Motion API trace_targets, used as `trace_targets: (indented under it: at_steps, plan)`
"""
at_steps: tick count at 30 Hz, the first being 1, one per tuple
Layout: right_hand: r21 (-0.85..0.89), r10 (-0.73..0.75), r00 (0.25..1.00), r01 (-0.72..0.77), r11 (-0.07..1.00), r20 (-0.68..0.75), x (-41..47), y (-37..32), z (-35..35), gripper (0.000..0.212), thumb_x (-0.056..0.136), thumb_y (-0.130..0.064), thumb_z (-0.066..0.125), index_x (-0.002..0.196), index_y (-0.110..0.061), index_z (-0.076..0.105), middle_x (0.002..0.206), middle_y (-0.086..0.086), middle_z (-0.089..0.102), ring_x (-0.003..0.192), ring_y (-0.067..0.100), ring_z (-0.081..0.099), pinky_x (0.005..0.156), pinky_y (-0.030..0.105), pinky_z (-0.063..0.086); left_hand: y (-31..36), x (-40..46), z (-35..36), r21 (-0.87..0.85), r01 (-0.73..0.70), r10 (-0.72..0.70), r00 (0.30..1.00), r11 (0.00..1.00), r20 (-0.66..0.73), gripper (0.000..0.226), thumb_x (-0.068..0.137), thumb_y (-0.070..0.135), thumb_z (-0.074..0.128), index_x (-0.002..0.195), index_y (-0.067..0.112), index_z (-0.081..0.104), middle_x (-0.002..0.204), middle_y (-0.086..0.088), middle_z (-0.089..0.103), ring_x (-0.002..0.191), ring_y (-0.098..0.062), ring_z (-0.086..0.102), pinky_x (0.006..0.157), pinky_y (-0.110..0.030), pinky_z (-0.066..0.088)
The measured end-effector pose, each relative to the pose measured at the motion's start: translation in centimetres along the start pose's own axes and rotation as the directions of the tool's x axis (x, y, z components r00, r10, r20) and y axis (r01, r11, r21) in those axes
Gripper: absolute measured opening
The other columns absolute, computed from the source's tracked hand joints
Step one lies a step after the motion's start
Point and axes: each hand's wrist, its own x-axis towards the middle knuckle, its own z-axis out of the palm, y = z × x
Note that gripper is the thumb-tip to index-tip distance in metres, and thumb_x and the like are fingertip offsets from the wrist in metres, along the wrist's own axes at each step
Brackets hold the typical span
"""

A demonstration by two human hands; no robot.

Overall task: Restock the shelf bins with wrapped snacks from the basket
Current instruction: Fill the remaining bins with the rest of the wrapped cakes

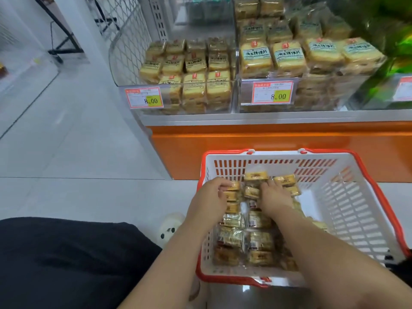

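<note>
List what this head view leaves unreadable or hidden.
- Right hand fingertips: buried among the wrapped snacks, grip unclear.
- Left hand fingers: curled over a packet, hold partly hidden.
- Price tags: small print too small; only 8.00 reads.
- Green packages: blurred, cut by right edge.
- Basket floor: covered by snacks and arms.

This is a shop, a small grocery or snack store by the look of it. Clear shelf bins hold stacks of identical wrapped snacks, and each bin front carries a printed price tag reading 8.00. The shelving stands on an orange base over a pale tiled floor, with a red-and-white shopping basket set before it.
</note>
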Motion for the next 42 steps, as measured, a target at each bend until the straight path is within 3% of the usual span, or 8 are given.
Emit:
trace_targets:
  at_steps: [3,6,12,22,27,31,36,42]
  plan:
    - [0.445,0.040,0.996,-0.074,0.893,0.084,-1.0,0.3,-0.9,0.030,0.088,-0.043,0.060,0.103,-0.017,0.058,0.103,0.005,0.065,0.092,0.021,0.059,0.080,0.036,0.050,-0.1,-0.3,-0.4,-0.009,0.003,-0.003,1.000,1.000,0.002,0.034,0.100,0.009,0.042,0.122,0.029,0.059,0.124,0.011,0.060,0.094,-0.008,0.060,0.071,-0.021,0.048]
    - [0.874,-0.009,0.968,-0.222,0.432,0.250,-2.8,-0.9,-2.8,0.019,0.093,-0.027,0.060,0.095,-0.008,0.064,0.080,0.005,0.067,0.067,0.016,0.058,0.061,0.027,0.047,0.1,-0.7,-1.0,-0.022,0.013,-0.013,1.000,1.000,-0.001,0.036,0.100,0.007,0.039,0.119,0.029,0.059,0.123,0.009,0.059,0.095,-0.014,0.060,0.072,-0.025,0.047]
    - [0.971,-0.267,0.934,-0.226,0.072,0.237,-5.9,-2.1,-7.2,0.014,0.093,-0.019,0.062,0.097,-0.007,0.060,0.071,0.005,0.064,0.060,0.017,0.058,0.051,0.022,0.048,1.0,-1.6,-2.2,-0.095,0.045,-0.049,0.998,0.994,-0.043,0.029,0.103,0.023,0.040,0.130,0.026,0.052,0.129,0.005,0.056,0.105,-0.027,0.062,0.083,-0.034,0.050]
    - [0.973,-0.207,0.976,0.113,0.201,-0.071,-9.6,-4.6,-12.4,0.013,0.088,-0.033,0.069,0.092,-0.021,0.069,0.128,-0.018,0.054,0.109,0.021,0.062,0.096,0.044,0.051,3.0,-2.6,-3.9,-0.754,0.180,-0.224,0.974,0.632,0.046,0.022,0.097,0.022,0.059,0.117,0.012,0.060,0.111,-0.009,0.069,0.095,-0.020,0.071,0.083,-0.034,0.059]
    - [0.950,-0.002,0.981,0.189,0.249,-0.195,-10.5,-4.9,-13.8,0.017,0.096,-0.026,0.059,0.111,-0.033,0.059,0.116,-0.010,0.060,0.093,0.028,0.068,0.078,0.048,0.058,3.2,-3.2,-4.3,-0.711,0.081,-0.101,0.995,0.699,0.014,0.029,0.093,0.005,0.061,0.120,0.017,0.057,0.121,-0.005,0.062,0.097,-0.019,0.069,0.078,-0.030,0.058]
    - [0.958,-0.117,0.992,0.085,0.272,-0.055,-11.0,-3.7,-15.2,0.047,0.087,-0.025,0.070,0.131,-0.025,0.051,0.111,0.001,0.065,0.090,0.015,0.067,0.078,0.031,0.056,3.5,-3.6,-5.6,-0.602,-0.025,0.010,1.000,0.798,-0.028,0.033,0.091,0.003,0.063,0.116,0.024,0.059,0.122,0.000,0.061,0.092,-0.012,0.068,0.067,-0.020,0.053]
    - [0.674,-0.302,0.922,0.383,0.631,-0.242,-11.8,-5.4,-19.2,0.057,0.082,-0.027,0.076,0.128,-0.041,0.046,0.126,-0.016,0.050,0.109,0.007,0.054,0.085,0.026,0.049,5.2,-3.5,-8.5,-0.424,-0.121,0.178,0.979,0.898,0.096,0.039,0.090,0.001,0.064,0.120,0.020,0.048,0.119,0.005,0.063,0.081,-0.009,0.066,0.060,-0.017,0.049]
    - [0.634,-0.431,0.863,0.491,0.597,-0.262,-12.7,-8.5,-22.4,0.067,0.076,-0.024,0.082,0.124,-0.046,0.040,0.112,-0.019,0.055,0.075,0.004,0.063,0.061,0.017,0.049,7.7,-2.3,-14.7,-0.258,-0.069,0.120,0.975,0.964,0.189,0.049,0.084,0.005,0.073,0.122,0.016,0.044,0.106,0.000,0.064,0.085,-0.013,0.063,0.067,-0.026,0.051]
